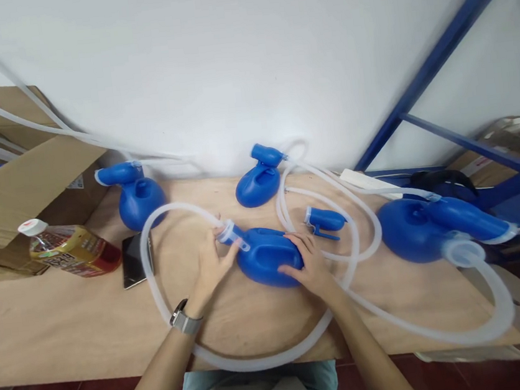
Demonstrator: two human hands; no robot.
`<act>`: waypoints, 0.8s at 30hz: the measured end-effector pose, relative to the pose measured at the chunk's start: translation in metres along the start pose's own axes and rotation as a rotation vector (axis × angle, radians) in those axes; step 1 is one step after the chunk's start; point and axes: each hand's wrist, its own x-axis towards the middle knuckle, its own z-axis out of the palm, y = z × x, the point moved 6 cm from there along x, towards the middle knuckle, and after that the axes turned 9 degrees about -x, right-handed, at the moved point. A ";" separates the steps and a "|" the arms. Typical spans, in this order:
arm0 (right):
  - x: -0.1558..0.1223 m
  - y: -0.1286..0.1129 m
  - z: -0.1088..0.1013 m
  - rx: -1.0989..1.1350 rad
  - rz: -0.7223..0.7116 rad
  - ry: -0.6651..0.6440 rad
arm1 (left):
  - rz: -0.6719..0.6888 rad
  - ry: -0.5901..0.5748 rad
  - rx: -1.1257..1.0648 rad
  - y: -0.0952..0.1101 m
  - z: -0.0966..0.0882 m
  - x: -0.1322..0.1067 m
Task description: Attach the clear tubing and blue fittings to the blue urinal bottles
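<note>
An open carton [40, 182] and a bottle [76, 248] appear left of a phone [132, 269]; the left hand [211, 262] grips the hose collar [228, 230] of a blue vessel [267, 257] on the surface [68, 323], the right hand [312, 264] cups its right end; hose loops [377, 230] adjoin another vessel [408, 234].

Bottle label [76, 250], box label [76, 183], neither legible

Grey-strapped watch [187, 321], bare forearms [153, 373], pale teal garment [325, 375]

Blue btl [268, 268], lying flat, w/ milky tube [265, 363]
</note>
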 end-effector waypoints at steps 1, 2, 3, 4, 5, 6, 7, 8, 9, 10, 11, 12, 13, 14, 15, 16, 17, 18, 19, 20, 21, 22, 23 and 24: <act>-0.002 -0.002 0.000 -0.011 0.004 0.021 | -0.001 0.012 0.039 0.001 0.001 0.002; -0.004 -0.003 0.001 -0.017 0.007 0.039 | -0.002 0.016 0.070 0.002 0.003 0.004; -0.005 -0.005 0.002 -0.019 0.010 0.051 | -0.002 0.017 0.096 0.003 0.005 0.005; -0.007 -0.006 0.002 -0.017 0.010 0.059 | -0.003 0.020 0.123 0.004 0.007 0.006; -0.008 -0.008 0.003 -0.014 0.010 0.065 | -0.005 0.028 0.148 0.005 0.008 0.005; -0.009 -0.008 0.003 -0.010 0.009 0.070 | -0.008 0.038 0.164 0.006 0.009 0.004; -0.010 -0.009 0.004 -0.005 0.008 0.074 | -0.012 0.048 0.173 0.007 0.010 0.002; -0.011 -0.009 0.004 -0.002 0.010 0.079 | -0.013 0.056 0.181 0.008 0.011 0.000; -0.012 -0.009 0.004 0.000 0.011 0.081 | -0.012 0.064 0.191 0.008 0.012 -0.002; -0.013 -0.009 0.004 0.000 0.016 0.082 | -0.010 0.073 0.205 0.009 0.014 -0.004; -0.014 -0.009 0.005 -0.003 0.020 0.083 | -0.009 0.082 0.223 0.010 0.016 -0.006; -0.015 -0.010 0.005 -0.008 0.023 0.086 | -0.011 0.096 0.248 0.011 0.018 -0.007; -0.016 -0.012 0.005 -0.017 0.023 0.094 | -0.017 0.116 0.277 0.012 0.019 -0.008; -0.017 -0.014 0.005 -0.026 0.022 0.104 | -0.028 0.134 0.308 0.013 0.020 -0.008; -0.019 -0.016 0.005 -0.036 0.022 0.112 | -0.040 0.149 0.338 0.013 0.022 -0.008; -0.020 -0.018 0.005 -0.045 0.027 0.117 | -0.049 0.156 0.365 0.014 0.022 -0.007; -0.021 -0.020 0.005 -0.053 0.037 0.118 | -0.054 0.154 0.385 0.015 0.023 -0.006; -0.021 -0.022 0.005 -0.061 0.054 0.114 | -0.056 0.144 0.396 0.015 0.022 -0.003; -0.021 -0.023 0.004 -0.068 0.072 0.104 | -0.054 0.125 0.397 0.016 0.021 0.000; -0.020 -0.025 0.003 -0.074 0.090 0.089 | -0.051 0.095 0.385 0.016 0.019 0.004; -0.018 -0.026 0.002 -0.079 0.103 0.066 | -0.052 0.060 0.362 0.016 0.016 0.008; -0.015 -0.028 0.000 -0.084 0.112 0.034 | -0.061 0.016 0.325 0.015 0.013 0.012; -0.011 -0.031 -0.001 -0.090 0.117 -0.006 | -0.079 -0.036 0.275 0.014 0.009 0.016; -0.006 -0.034 -0.003 -0.098 0.124 -0.045 | -0.104 -0.094 0.220 0.012 0.006 0.020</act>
